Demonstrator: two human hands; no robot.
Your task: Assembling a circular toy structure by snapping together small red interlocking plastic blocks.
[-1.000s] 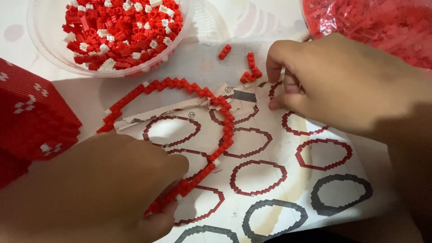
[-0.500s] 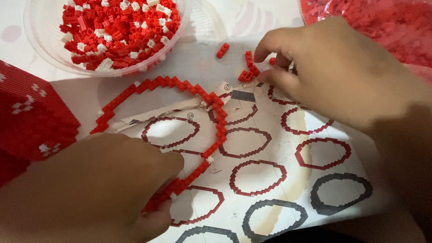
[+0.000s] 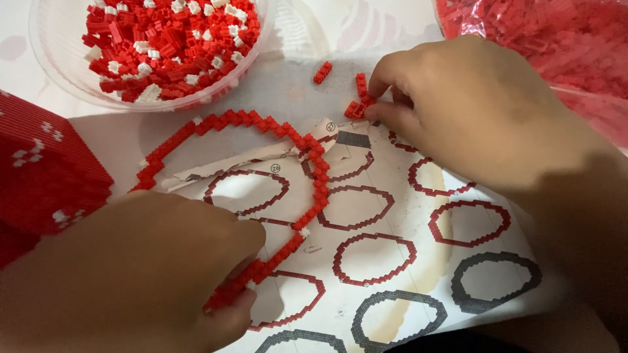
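A ring of small red bricks (image 3: 307,147) lies on a printed sheet of ring outlines (image 3: 392,216). My left hand (image 3: 131,274) covers the ring's near part and pinches it between thumb and fingers at the lower edge. My right hand (image 3: 471,111) is at the upper right, fingertips closed on a small cluster of loose red bricks (image 3: 356,104) just beyond the sheet's top edge. One more loose red brick piece (image 3: 322,72) lies a little farther back.
A clear bowl (image 3: 59,72) full of red and white bricks stands at the back left. A clear bag of red bricks (image 3: 556,39) fills the back right. A built red block with white spots (image 3: 39,170) stands at the left edge.
My right hand has slid back and left from the sheet to the loose red bricks and closed its fingertips on them. My left hand keeps its hold on the ring.
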